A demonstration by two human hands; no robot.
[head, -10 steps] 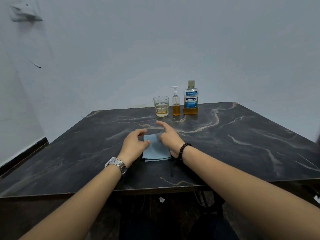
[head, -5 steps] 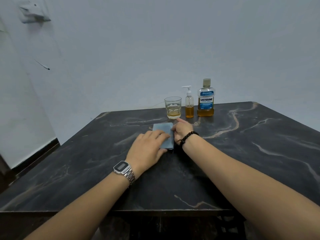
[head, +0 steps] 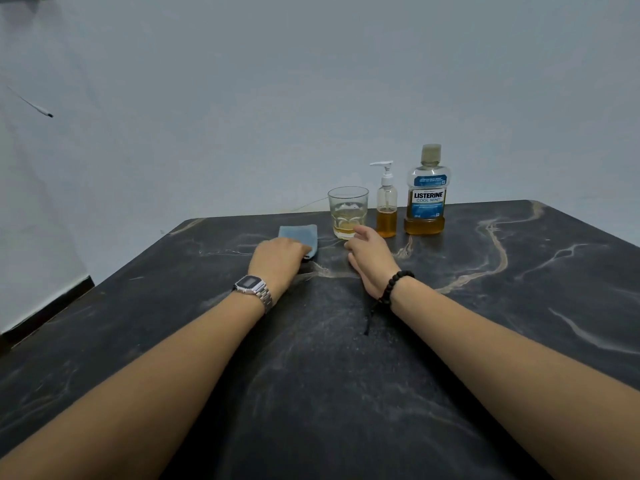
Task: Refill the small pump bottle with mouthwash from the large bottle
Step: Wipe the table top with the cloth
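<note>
The large Listerine bottle [head: 427, 192], capped, with amber liquid low in it, stands at the table's far edge. Left of it is the small clear pump bottle [head: 386, 202], about a third full of amber liquid, its white pump on. My left hand [head: 278, 259] lies flat on a folded blue cloth [head: 299, 234] and presses its near end to the table. My right hand [head: 372, 259] hovers empty with fingers apart, just in front of the glass and to the left of the pump bottle.
A drinking glass [head: 347, 211] with a little amber liquid stands left of the pump bottle, right by my right fingertips. The dark marble table [head: 485, 306] ends at a pale wall just behind the bottles.
Both hands have slid the blue cloth away from me toward the far left of the glass. My right hand has come off the cloth and now is near the glass.
</note>
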